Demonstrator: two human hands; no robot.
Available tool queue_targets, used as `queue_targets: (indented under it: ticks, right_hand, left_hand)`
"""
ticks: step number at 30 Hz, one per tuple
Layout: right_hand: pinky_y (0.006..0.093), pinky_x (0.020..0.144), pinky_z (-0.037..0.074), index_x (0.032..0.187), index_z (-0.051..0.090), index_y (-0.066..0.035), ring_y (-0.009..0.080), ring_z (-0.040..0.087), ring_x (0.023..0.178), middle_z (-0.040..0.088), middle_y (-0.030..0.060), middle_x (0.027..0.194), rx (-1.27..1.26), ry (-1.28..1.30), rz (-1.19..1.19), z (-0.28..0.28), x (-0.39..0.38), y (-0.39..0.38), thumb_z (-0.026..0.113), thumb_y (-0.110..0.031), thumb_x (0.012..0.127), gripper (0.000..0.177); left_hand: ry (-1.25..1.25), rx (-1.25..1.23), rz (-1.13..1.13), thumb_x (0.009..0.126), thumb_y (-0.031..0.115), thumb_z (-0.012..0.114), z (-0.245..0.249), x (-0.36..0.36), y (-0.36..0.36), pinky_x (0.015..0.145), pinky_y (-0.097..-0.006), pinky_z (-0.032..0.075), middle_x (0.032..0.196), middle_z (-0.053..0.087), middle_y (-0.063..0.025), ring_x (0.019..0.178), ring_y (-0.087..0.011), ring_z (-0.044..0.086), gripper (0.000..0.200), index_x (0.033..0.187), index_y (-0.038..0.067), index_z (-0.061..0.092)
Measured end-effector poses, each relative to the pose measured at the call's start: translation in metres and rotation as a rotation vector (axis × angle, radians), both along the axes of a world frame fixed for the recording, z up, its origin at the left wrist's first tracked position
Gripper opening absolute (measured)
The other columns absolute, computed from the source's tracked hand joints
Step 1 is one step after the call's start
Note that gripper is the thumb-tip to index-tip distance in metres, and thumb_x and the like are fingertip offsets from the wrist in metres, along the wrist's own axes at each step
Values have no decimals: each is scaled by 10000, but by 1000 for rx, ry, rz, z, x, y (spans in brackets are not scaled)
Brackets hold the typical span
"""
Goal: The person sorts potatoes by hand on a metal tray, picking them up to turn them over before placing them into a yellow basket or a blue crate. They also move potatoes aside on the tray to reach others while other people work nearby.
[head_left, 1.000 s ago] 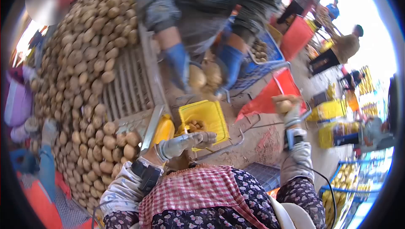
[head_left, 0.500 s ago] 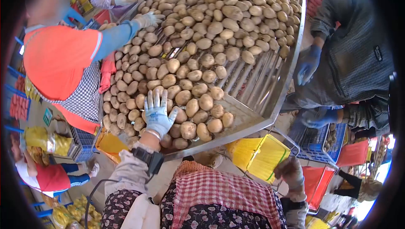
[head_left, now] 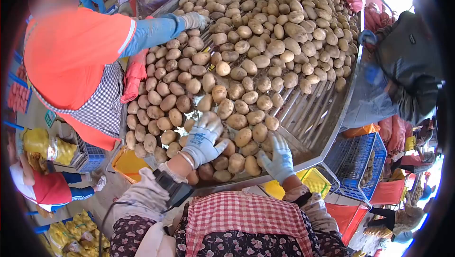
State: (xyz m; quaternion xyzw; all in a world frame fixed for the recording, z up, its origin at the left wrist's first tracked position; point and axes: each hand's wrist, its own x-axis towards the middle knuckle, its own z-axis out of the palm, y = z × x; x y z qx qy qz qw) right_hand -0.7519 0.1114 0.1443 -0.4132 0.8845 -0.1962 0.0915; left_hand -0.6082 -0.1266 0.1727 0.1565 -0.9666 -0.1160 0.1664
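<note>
Potatoes (head_left: 243,137) lie in a loose, uneven layer on the slatted bench (head_left: 296,145), thickest toward the far side, with bare slats showing at right. Our left hand (head_left: 204,141) is gloved, palm down, fingers spread on potatoes near the near rim; no grip visible. Our right hand (head_left: 277,157) is open too, fingers extended beside the rightmost near potatoes, just inside the rim, holding nothing we can see. Yellow crate (head_left: 316,182) sits below the rim, just right of that wrist.

Handling, our judgement: low, flat palms and slightly curved fingers should roll potatoes with less bruising than pressing down. Short strokes suit the loose layer; the right palm can guard the rim against spills. We'd best leave room for the co-worker's hand (head_left: 195,20) at far left.
</note>
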Motion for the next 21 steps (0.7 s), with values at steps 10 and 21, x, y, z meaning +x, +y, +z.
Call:
queue_targets:
  ticks: [10, 21]
  right_hand:
    - [385, 991, 423, 1289, 516, -24, 298, 538, 1152, 560, 168, 1247, -420, -276, -364, -12, -8, -4, 590, -120, 874, 432]
    - [396, 947, 459, 1360, 443, -59, 253, 551, 1079, 557, 121, 1213, -1192, -1531, -427, 39, -52, -89, 567, -459, 906, 618]
  left_hand:
    - [-338, -105, 3, 780, 422, 662, -9, -183, -100, 1085, -484, 269, 1242, 582, -112, 1238, -292, 448, 586, 1270, 124, 544]
    - [355, 134, -308, 789, 412, 658, -1, -156, -61, 1063, -489, 319, 1194, 578, -176, 1161, -373, 500, 508, 1161, 73, 588]
